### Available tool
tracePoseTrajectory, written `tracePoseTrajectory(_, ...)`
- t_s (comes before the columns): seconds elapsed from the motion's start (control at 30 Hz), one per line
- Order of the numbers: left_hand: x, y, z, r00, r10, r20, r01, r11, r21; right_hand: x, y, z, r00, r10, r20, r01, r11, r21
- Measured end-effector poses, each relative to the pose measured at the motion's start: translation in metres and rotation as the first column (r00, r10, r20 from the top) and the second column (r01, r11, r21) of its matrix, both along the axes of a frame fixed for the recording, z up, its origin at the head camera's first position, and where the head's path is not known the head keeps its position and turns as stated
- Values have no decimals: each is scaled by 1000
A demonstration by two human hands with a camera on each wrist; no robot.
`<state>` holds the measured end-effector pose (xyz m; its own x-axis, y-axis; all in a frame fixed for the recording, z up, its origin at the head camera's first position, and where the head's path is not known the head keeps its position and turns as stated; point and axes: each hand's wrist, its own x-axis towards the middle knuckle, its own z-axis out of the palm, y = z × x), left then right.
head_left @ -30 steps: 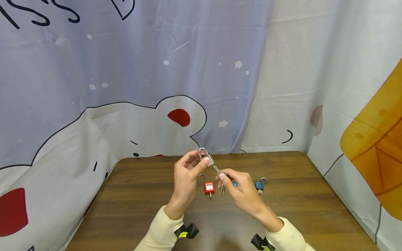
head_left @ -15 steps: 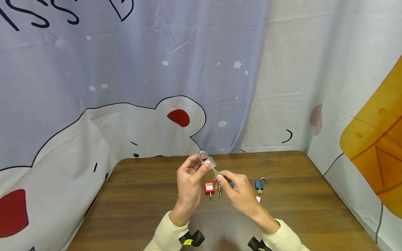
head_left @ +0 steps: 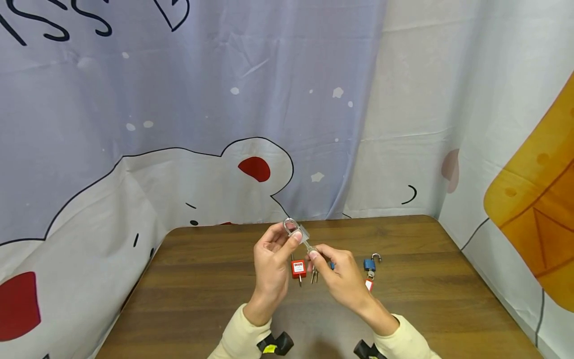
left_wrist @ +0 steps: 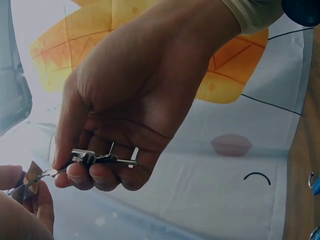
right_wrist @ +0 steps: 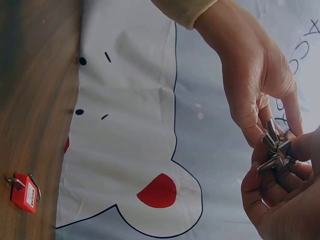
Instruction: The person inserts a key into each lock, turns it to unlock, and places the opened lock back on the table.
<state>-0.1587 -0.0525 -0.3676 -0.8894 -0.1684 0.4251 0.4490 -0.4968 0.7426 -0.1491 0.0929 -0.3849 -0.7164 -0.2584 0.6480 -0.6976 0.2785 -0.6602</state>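
Note:
A small clear padlock (head_left: 303,233) with a silver shackle is pinched between the thumb and fingers of my left hand (head_left: 271,264), above the table. My right hand (head_left: 343,274) pinches a key (head_left: 309,246) whose blade meets the padlock's lower end; how deep it sits I cannot tell. More keys (head_left: 314,275) hang below the right fingers. In the left wrist view, the right hand (left_wrist: 135,85) has metal keys (left_wrist: 87,156) against its curled fingers, with the clear padlock (left_wrist: 32,179) at lower left. The right wrist view shows several keys (right_wrist: 280,150) between both hands.
On the wooden table (head_left: 202,289), a red padlock (head_left: 298,268) with a key in it lies behind the hands. A blue padlock (head_left: 369,265) with an open shackle lies to the right, beside a red-and-white piece (head_left: 369,284). Another blue thing (head_left: 332,266) is mostly hidden. A printed curtain (head_left: 215,184) hangs behind.
One second ago the key was apart from the clear padlock; now they meet. My left hand has shifted slightly right and down, covering the red padlock's shackle. The last half second shows little movement.

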Motion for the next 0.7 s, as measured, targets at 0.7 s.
tracePoseTrajectory(0.7, 0, -1, -2, 1000, -11, 23, 11, 1000, 8, 0, -2, -4, 1000, 6, 17, -5, 1000, -14)
